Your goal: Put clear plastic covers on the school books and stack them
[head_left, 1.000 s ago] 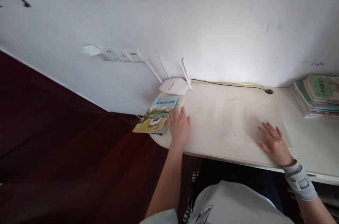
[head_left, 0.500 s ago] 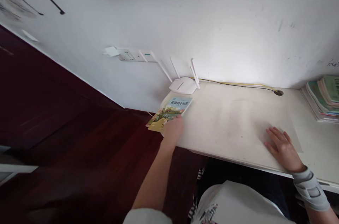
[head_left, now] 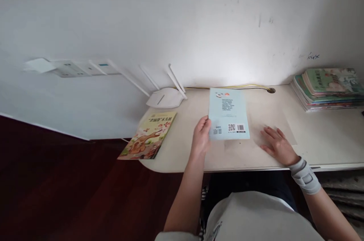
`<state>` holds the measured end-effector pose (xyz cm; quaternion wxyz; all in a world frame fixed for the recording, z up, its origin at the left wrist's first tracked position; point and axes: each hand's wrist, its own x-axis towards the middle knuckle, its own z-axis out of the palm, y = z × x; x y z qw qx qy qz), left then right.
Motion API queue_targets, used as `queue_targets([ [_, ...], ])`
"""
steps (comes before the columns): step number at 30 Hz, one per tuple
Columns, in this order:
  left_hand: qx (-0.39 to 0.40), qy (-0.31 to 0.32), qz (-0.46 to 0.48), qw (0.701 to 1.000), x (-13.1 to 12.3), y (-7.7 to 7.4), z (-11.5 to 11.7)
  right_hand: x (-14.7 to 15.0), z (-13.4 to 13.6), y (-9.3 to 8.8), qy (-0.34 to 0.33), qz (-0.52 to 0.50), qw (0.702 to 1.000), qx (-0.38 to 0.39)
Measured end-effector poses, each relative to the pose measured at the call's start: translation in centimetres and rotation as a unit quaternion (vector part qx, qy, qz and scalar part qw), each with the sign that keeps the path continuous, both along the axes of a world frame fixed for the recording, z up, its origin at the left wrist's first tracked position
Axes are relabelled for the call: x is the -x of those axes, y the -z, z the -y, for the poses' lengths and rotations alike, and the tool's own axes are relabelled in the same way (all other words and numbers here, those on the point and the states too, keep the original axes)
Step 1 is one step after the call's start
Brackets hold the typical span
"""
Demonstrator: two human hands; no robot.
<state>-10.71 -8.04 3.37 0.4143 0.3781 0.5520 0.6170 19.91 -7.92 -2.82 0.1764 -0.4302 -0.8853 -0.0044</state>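
My left hand [head_left: 201, 134] grips the left edge of a thin light-blue book [head_left: 228, 115], thumb and fingers closed on it. The book's back cover faces me, with printed text, a QR code and a barcode; it is held above the middle of the desk. My right hand [head_left: 276, 144] rests on the desk top with fingers spread and nothing in it, a grey brace round the wrist. Another picture book [head_left: 149, 134], yellow-green with a brown animal on its cover, lies at the desk's left end, one corner reaching past the edge.
A white router [head_left: 165, 98] with several antennas stands at the back left. Its cables run along the wall to a desk hole [head_left: 271, 90]. Several stacked books [head_left: 327, 89] sit at the right. Wall sockets [head_left: 74, 68] are at the left, above dark red floor [head_left: 93, 191].
My left hand has lifted the upper book from the left end, carried it right and turned its back cover up. The book beneath now shows. My view has swung right.
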Motion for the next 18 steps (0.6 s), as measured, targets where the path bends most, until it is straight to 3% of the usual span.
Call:
queue_targets([
  [4,0.07,0.051,0.001,0.996,-1.2,1.8,-0.1,0.2,0.1,-0.5,0.003,0.012,1.0,0.0],
  [10,0.118,0.047,-0.152,0.98,-0.6,3.3,0.2,0.2,0.1,-0.4,0.005,0.015,1.0,-0.003],
  [13,0.115,0.049,-0.301,0.945,-0.8,3.3,0.5,0.2,0.1,-0.5,0.006,0.012,1.0,-0.001],
  [18,0.075,-0.027,-0.522,0.849,-1.3,4.2,1.2,1.9,-0.1,-1.3,0.007,0.011,1.0,0.005],
])
